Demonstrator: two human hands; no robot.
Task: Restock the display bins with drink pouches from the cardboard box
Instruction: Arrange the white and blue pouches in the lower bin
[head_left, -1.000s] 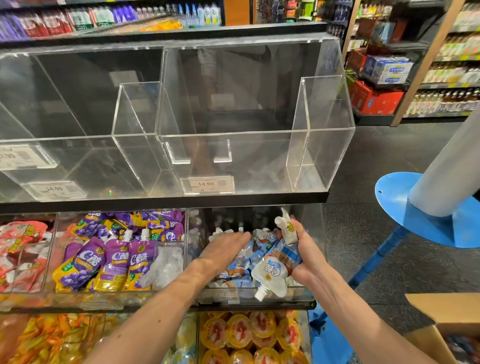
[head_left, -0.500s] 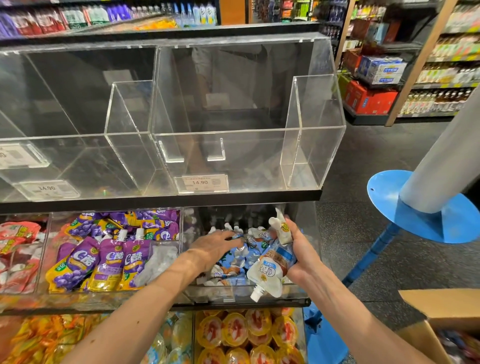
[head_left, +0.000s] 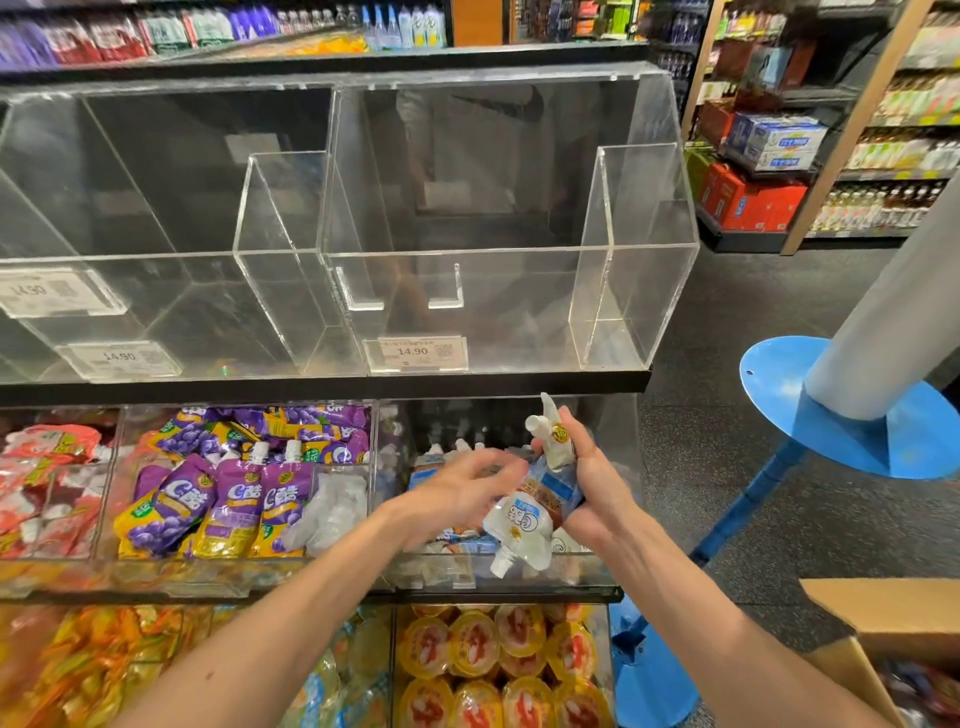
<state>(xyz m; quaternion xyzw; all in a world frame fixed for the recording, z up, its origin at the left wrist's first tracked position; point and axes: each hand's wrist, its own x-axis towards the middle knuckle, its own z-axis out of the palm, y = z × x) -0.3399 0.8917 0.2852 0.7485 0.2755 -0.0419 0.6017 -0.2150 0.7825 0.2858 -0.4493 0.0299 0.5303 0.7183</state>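
Now we hold small bunch of drink pouches (head_left: 535, 512) above blue-pouch bin (head_left: 452, 574), right grip (head_left: 587, 478) curled round them as supply; left grip (head_left: 462, 493) loose-fingered, empty, beside bunch, likely to peel one off. Cardboard box (head_left: 893, 618) low right, within reach.

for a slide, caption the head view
Right hand holds drink pouches at a clear bin; left hand open beside them.
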